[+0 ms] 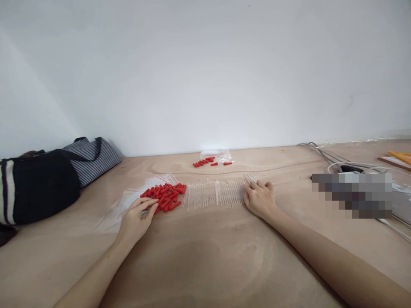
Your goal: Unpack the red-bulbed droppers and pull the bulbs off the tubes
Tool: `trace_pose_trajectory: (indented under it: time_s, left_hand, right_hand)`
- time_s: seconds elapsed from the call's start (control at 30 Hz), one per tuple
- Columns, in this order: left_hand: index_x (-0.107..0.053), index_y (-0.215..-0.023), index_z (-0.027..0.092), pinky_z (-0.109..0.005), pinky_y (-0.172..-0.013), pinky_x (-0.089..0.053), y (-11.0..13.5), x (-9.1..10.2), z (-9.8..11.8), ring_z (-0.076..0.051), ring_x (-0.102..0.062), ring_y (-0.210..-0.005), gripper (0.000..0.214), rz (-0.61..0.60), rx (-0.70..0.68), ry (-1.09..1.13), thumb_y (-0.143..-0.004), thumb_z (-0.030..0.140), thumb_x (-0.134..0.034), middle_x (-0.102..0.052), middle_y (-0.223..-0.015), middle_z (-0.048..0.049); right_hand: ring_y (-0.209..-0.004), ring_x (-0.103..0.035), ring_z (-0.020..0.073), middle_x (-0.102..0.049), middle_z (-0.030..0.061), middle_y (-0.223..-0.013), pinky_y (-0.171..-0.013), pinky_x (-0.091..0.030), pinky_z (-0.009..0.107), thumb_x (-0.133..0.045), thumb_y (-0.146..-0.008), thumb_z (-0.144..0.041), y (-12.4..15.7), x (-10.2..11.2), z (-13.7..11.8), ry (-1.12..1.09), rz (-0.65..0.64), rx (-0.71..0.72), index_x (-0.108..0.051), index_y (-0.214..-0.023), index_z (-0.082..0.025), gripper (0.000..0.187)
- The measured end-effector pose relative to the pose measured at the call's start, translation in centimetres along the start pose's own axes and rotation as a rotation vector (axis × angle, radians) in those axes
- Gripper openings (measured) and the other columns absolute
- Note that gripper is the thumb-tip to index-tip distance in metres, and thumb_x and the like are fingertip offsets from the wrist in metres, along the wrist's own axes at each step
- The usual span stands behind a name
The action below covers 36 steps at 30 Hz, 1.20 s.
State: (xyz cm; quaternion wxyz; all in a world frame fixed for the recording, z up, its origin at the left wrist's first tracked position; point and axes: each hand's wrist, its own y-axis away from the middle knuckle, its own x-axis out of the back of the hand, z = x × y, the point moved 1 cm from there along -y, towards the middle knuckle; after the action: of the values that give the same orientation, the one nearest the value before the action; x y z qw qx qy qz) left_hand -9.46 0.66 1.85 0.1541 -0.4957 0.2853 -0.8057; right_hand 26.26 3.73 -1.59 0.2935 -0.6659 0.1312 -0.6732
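Note:
My left hand (138,216) is at the near left edge of a pile of red rubber dropper bulbs (167,197). Its thumb and index finger are pinched together at one bulb, whose tip is partly covered. Right of the pile, thin clear dropper tubes (212,193) lie side by side in a long row. My right hand (259,197) rests at the right end of that row with its fingers curled over several tubes. The ends of these tubes (249,177) stick out beyond the fingers; the rest is hidden under the hand.
Clear plastic bags (120,207) lie under and left of the bulbs. Farther back are more red bulbs (203,162) and a small clear bag (215,154) by the wall. A black bag (41,184) and a striped bag (96,160) stand left. Cables (324,156) and a blurred-out object lie right.

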Motion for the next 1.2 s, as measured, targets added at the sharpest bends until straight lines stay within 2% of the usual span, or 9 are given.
trace_pose_trajectory:
  time_s: [0.1,0.23,0.33,0.47,0.67,0.93,1.0,1.1,1.2]
  left_hand:
    - [-0.064,-0.082,0.021,-0.027,-0.063,-0.049,0.1,0.2,0.5,-0.016,-0.058,-0.068,0.023,0.092,-0.034,-0.037,-0.077,0.035,-0.046,-0.059,-0.083,-0.0042]
    - [-0.064,-0.081,0.021,-0.032,-0.073,-0.046,0.8,-0.2,2.7,-0.018,-0.056,-0.073,0.016,0.195,-0.219,-0.043,-0.078,0.028,-0.050,-0.058,-0.079,-0.0045]
    - [-0.064,-0.081,0.021,-0.029,-0.069,-0.045,1.7,-1.3,4.9,-0.016,-0.054,-0.072,0.015,0.042,-0.407,0.060,-0.078,0.018,-0.050,-0.058,-0.076,-0.0041]
    - [-0.062,-0.085,0.022,-0.026,-0.066,-0.045,2.4,-2.9,7.3,-0.014,-0.053,-0.072,0.018,-0.122,-0.529,0.187,-0.080,0.014,-0.047,-0.058,-0.075,-0.0038]
    - [-0.061,-0.083,0.020,-0.027,-0.067,-0.044,1.7,-4.5,9.2,-0.014,-0.052,-0.072,0.017,-0.184,-0.556,0.241,-0.081,0.013,-0.046,-0.057,-0.077,-0.0042]
    - [-0.063,-0.082,0.018,-0.027,-0.067,-0.045,1.1,-6.5,11.2,-0.015,-0.051,-0.074,0.020,-0.269,-0.563,0.329,-0.081,0.012,-0.044,-0.057,-0.078,-0.0060]
    - [-0.064,-0.082,0.018,-0.027,-0.067,-0.045,1.1,-6.5,11.2,-0.015,-0.051,-0.075,0.021,-0.268,-0.552,0.333,-0.081,0.013,-0.044,-0.057,-0.078,-0.0063]
    - [-0.065,-0.083,0.019,-0.027,-0.065,-0.046,1.1,-6.5,11.1,-0.015,-0.052,-0.073,0.020,-0.272,-0.523,0.386,-0.082,0.015,-0.045,-0.058,-0.075,-0.0060]
    - [-0.065,-0.089,0.019,-0.027,-0.068,-0.048,1.0,-6.8,11.1,-0.015,-0.057,-0.074,0.020,-0.315,-0.345,0.495,-0.083,0.020,-0.046,-0.062,-0.077,-0.0055]
  right_hand:
    - [-0.073,-0.046,0.0174,-0.061,0.0055,-0.073,-0.069,-0.018,0.034,-0.042,-0.079,-0.022,0.0,0.1,-0.1,-0.022,-0.007,0.022,-0.062,-0.076,-0.018,0.021]
    - [-0.072,-0.045,0.0149,-0.060,0.0043,-0.077,-0.070,-0.018,0.034,-0.042,-0.081,-0.024,-0.1,0.8,0.8,-0.056,0.125,0.010,-0.064,-0.078,-0.020,0.023]
    - [-0.071,-0.045,0.0143,-0.059,0.0040,-0.075,-0.071,-0.017,0.034,-0.043,-0.082,-0.024,-0.2,1.5,2.7,-0.054,0.213,-0.049,-0.065,-0.078,-0.020,0.023]
    - [-0.072,-0.045,0.0151,-0.059,0.0032,-0.072,-0.071,-0.017,0.034,-0.047,-0.079,-0.037,0.1,2.0,5.0,-0.081,0.153,-0.052,-0.065,-0.075,-0.020,0.024]
    - [-0.073,-0.044,0.0161,-0.060,0.0031,-0.075,-0.073,-0.016,0.036,-0.048,-0.076,-0.045,0.4,1.9,5.0,-0.091,0.016,0.011,-0.064,-0.073,-0.023,0.028]
    - [-0.071,-0.044,0.0159,-0.059,0.0037,-0.066,-0.072,-0.016,0.035,-0.042,-0.082,-0.038,0.4,1.4,4.9,-0.002,-0.015,-0.030,-0.062,-0.061,-0.019,0.035]
    - [-0.069,-0.044,0.0152,-0.059,0.0034,-0.062,-0.071,-0.016,0.035,-0.041,-0.083,-0.034,0.3,1.2,5.0,-0.009,0.015,-0.053,-0.060,-0.057,-0.018,0.036]
    - [-0.066,-0.044,0.0142,-0.058,0.0025,-0.059,-0.070,-0.017,0.034,-0.042,-0.083,-0.032,0.3,1.2,4.4,-0.060,0.143,-0.107,-0.059,-0.055,-0.018,0.036]
    - [-0.061,-0.044,0.0124,-0.057,0.0010,-0.056,-0.070,-0.018,0.033,-0.044,-0.083,-0.031,0.7,1.8,2.4,-0.164,0.311,-0.106,-0.058,-0.055,-0.018,0.035]
